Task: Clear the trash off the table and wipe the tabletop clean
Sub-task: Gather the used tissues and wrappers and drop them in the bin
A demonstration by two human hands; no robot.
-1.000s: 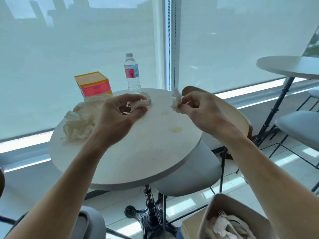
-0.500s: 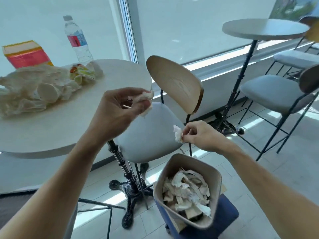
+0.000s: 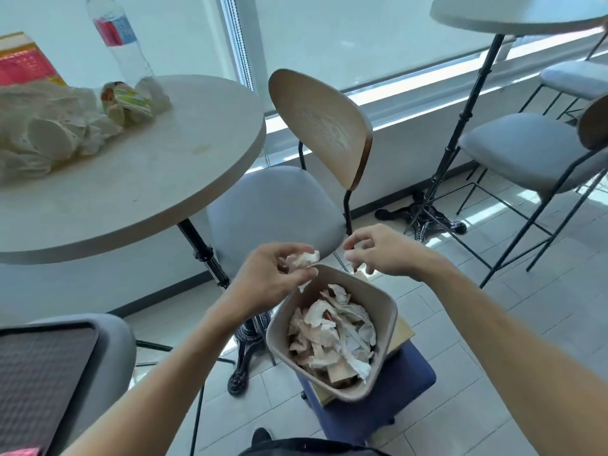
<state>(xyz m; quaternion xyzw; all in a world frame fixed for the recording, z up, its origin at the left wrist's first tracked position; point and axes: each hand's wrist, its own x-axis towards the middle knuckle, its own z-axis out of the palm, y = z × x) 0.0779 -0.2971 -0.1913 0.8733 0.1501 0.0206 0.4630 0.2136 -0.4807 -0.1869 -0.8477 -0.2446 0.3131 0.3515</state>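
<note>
My left hand (image 3: 273, 274) is closed on a crumpled white tissue (image 3: 302, 260), held just over the near-left rim of the beige trash bin (image 3: 386, 311). The bin is full of crumpled paper and stands on a blue stool (image 3: 404, 406). My right hand (image 3: 378, 251) hovers above the bin's far rim, fingers spread, nothing in it. On the round white table (image 3: 148, 179) at the left lie a crumpled plastic bag with paper cups (image 3: 42, 133), a colourful wrapper (image 3: 128, 100), a water bottle (image 3: 121, 41) and a red and yellow box (image 3: 23, 60). A yellowish stain (image 3: 200, 148) marks the tabletop.
A chair with a wooden back (image 3: 322, 126) and grey seat stands between table and bin. A second round table (image 3: 513, 14) and grey stools (image 3: 526, 149) are at the right. A dark tray (image 3: 36, 383) rests on a grey seat at lower left.
Both hands dropped from table height to the bin. My right hand has opened and its tissue scrap is gone from the fingers. My left hand still holds its tissue.
</note>
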